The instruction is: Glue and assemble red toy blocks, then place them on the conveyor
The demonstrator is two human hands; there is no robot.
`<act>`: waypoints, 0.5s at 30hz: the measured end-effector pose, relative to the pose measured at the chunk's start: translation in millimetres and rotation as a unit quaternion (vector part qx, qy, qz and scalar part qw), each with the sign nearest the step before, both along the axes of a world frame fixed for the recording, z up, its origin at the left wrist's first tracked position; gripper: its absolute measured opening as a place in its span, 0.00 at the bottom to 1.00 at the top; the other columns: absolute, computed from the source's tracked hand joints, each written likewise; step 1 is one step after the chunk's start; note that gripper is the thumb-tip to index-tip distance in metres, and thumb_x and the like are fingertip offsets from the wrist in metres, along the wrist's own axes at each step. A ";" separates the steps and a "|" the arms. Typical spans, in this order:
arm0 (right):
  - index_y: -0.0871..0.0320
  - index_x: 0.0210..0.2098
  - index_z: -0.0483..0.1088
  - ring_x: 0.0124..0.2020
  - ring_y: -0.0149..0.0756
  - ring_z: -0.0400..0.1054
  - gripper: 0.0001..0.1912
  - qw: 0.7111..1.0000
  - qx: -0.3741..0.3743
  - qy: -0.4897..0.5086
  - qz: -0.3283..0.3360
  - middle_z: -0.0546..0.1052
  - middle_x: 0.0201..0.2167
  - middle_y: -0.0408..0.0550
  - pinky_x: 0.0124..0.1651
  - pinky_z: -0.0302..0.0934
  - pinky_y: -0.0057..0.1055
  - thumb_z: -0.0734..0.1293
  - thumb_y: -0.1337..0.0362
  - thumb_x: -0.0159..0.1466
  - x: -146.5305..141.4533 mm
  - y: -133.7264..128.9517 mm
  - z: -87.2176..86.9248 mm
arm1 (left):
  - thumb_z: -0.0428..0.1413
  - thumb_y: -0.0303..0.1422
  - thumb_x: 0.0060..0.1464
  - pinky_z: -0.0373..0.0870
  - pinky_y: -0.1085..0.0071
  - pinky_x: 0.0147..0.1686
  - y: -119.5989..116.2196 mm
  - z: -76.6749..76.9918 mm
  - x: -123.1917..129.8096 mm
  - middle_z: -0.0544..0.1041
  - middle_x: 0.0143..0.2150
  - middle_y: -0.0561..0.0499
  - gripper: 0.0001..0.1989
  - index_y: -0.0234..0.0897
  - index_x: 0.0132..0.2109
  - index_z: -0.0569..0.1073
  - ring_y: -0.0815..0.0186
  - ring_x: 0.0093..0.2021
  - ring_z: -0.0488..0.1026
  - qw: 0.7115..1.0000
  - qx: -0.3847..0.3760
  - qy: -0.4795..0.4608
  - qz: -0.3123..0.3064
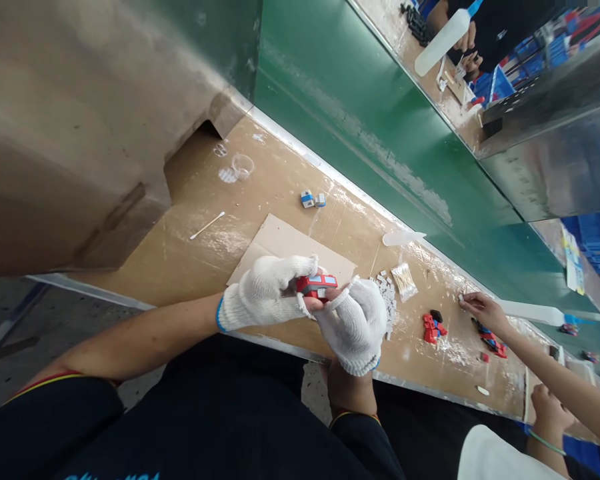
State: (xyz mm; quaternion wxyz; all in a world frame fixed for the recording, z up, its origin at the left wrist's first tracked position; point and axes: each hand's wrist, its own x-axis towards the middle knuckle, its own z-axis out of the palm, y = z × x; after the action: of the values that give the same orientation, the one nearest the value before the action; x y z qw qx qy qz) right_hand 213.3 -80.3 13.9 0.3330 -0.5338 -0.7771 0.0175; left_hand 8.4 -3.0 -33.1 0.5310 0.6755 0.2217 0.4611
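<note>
A small red toy vehicle [316, 285] with light blue windows and a grey stripe is held up between both hands, over the near edge of a cardboard sheet [275, 240]. My left hand [267, 293], in a white knit glove with bare fingertips, grips its left end. On its right end close the fingers of my right hand [355, 317], gloved the same way. A pile of small grey pieces [389, 300] lies just right of my right hand, partly hidden by it. Two small blue and grey blocks [307, 199] sit beyond the cardboard.
A cotton swab [207, 225] and a clear plastic cup [243, 166] lie to the left. Rightward are a bag of swabs [405, 281], red toy parts [434, 328] and a co-worker's hand [485, 312]. A green partition [350, 120] borders the far side; a large brown box [80, 147] stands left.
</note>
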 end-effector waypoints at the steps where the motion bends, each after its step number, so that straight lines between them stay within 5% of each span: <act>1: 0.38 0.51 0.78 0.34 0.49 0.80 0.15 1.000 0.020 -0.016 0.001 0.83 0.35 0.48 0.36 0.81 0.45 0.82 0.59 0.69 -1.3 -0.9 1.0 | 0.76 0.47 0.65 0.92 0.63 0.44 0.1 1.1 0.3 0.92 0.43 0.47 0.17 0.43 0.53 0.88 0.53 0.40 0.92 1.000 0.008 0.002 0.008; 7: 0.47 0.57 0.74 0.38 0.45 0.79 0.17 0.991 0.110 -0.079 -0.008 0.83 0.38 0.48 0.42 0.77 0.42 0.77 0.64 0.72 -3.6 0.1 6.7 | 0.77 0.45 0.65 0.91 0.64 0.42 -0.3 3.1 1.3 0.93 0.47 0.47 0.18 0.47 0.56 0.88 0.53 0.40 0.92 0.997 0.070 -0.031 0.005; 15: 0.51 0.61 0.74 0.40 0.44 0.80 0.18 0.989 0.131 -0.073 0.005 0.84 0.40 0.50 0.42 0.77 0.41 0.75 0.64 0.74 -8.0 4.6 5.1 | 0.72 0.38 0.70 0.89 0.67 0.43 -4.1 -3.9 -0.4 0.92 0.48 0.46 0.17 0.43 0.61 0.83 0.56 0.42 0.92 0.988 0.143 0.008 0.053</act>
State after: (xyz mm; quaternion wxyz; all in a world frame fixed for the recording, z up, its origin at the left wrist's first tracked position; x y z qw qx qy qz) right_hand 205.3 -75.7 19.0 0.3426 -0.4817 -0.7974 -0.1214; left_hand 7.9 -7.1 -37.0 0.4024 0.7355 0.1932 0.5097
